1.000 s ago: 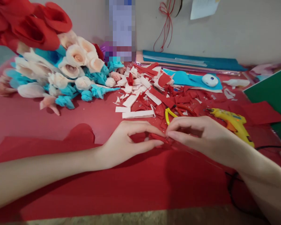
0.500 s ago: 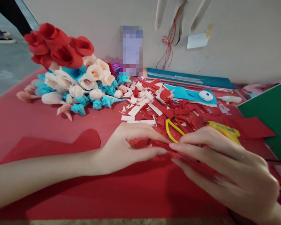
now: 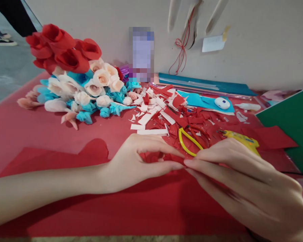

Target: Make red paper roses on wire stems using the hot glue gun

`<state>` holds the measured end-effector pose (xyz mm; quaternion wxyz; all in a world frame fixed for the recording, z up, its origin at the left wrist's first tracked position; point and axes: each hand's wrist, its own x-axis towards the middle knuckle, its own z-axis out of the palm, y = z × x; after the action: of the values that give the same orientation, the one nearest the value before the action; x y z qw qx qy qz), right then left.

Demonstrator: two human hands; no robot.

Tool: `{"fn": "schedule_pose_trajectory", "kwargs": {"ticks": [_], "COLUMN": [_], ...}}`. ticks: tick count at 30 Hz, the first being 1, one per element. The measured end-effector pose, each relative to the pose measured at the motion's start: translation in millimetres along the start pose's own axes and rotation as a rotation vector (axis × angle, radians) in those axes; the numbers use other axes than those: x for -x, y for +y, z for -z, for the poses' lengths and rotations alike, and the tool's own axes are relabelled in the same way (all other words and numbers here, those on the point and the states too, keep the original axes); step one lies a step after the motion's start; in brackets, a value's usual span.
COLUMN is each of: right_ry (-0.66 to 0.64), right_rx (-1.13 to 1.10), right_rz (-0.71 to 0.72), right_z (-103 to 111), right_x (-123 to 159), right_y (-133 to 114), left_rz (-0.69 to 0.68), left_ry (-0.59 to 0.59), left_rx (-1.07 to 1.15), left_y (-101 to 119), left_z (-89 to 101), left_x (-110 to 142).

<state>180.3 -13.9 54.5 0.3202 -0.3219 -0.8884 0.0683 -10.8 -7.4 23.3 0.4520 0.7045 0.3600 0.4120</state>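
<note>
My left hand [image 3: 131, 164] comes in from the left, its thumb and fingers closed around a small piece of gathered red crepe paper [image 3: 173, 158]. At the right end of that paper, my right hand [image 3: 252, 185] presses its fingertips together, touching the left fingertips. The fingers partly hide the paper, so its full shape cannot be made out. Just behind the hands lies a yellow-handled cutting tool [image 3: 188, 144]. A red paper sheet [image 3: 55, 164] with a rounded lobe is partly under my left forearm.
Paper flowers [image 3: 73, 60] in red, cream and blue are heaped at the back left. Red and white paper scraps [image 3: 154, 111] cover the middle. A yellow glue gun [image 3: 242, 140] and a green board [image 3: 290, 124] stand at right. A blurred-out phone-like panel [image 3: 142, 50] leans on the wall.
My right hand has shifted slightly down and right, its fingers drawing closer together at the paper's end. My left hand has barely moved and keeps its hold.
</note>
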Motion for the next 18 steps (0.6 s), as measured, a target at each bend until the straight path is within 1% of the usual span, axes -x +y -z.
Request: {"fn": "schedule_pose_trajectory", "kwargs": {"ticks": [4, 7, 9, 15, 18], "right_ry": [0.059, 0.035, 0.053, 0.144, 0.151], "right_rx": [0.01, 0.018, 0.016, 0.021, 0.039], "right_rz": [0.008, -0.002, 0.004, -0.04, -0.031], "right_z": [-1, -1, -3, -10, -11], "right_x": [0, 0, 1, 2, 4], "right_y": [-2, -3, -3, -6, -8], "left_rz": [-0.008, -0.032, -0.057, -0.128, -0.152], "left_ry": [0.004, 0.006, 0.021, 0.052, 0.065], "left_rx": [-0.012, -0.02, -0.039, -0.116, -0.129], "left_y": [1, 1, 1, 1, 0], "left_z": [-1.0, -0.8, -0.5, -0.1, 0.8], "left_x": [0, 1, 1, 1, 0]}}
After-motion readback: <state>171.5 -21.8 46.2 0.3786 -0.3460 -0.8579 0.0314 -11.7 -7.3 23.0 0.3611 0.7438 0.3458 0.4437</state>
